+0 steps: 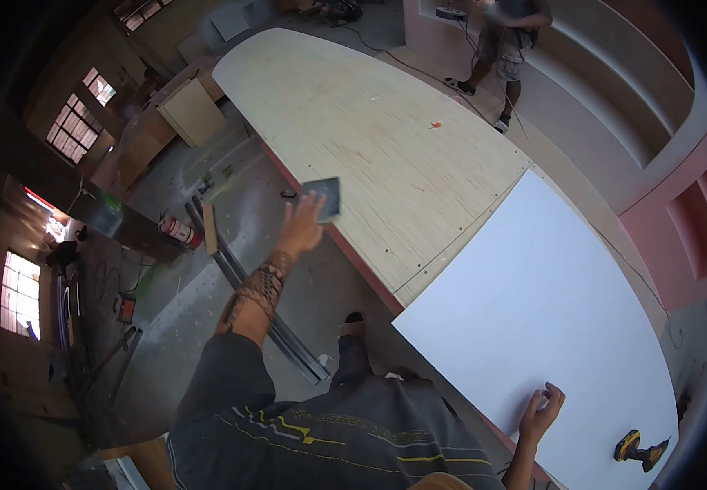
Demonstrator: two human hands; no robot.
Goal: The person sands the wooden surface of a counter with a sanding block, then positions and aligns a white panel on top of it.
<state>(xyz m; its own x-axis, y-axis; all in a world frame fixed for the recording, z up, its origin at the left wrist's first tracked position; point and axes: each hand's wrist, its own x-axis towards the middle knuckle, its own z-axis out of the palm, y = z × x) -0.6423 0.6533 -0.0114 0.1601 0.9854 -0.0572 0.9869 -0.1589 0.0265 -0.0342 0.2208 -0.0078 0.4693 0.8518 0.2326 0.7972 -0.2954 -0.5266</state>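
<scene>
My left hand point(306, 224) reaches out over the near edge of the long plywood board point(353, 122), its fingers closed on a dark grey rectangular sheet point(322, 198). The sheet overlaps the board's edge in this view; its exact kind does not show. A smooth white panel point(525, 302) lies over the near right part of the board, its edge running across the bare wood. Close over that panel is my right hand point(540, 414), fingers loosely bent and apart, with nothing in it. A yellow and black cordless drill point(641, 450) lies on the panel to its right.
Beyond the board a person point(507, 41) stands beside curved shelving point(615, 90). Dark metal bars point(267, 310) and a piece of wood point(209, 229) lie on the floor at left, near a red and white can point(180, 232). A cable point(402, 61) runs behind the board.
</scene>
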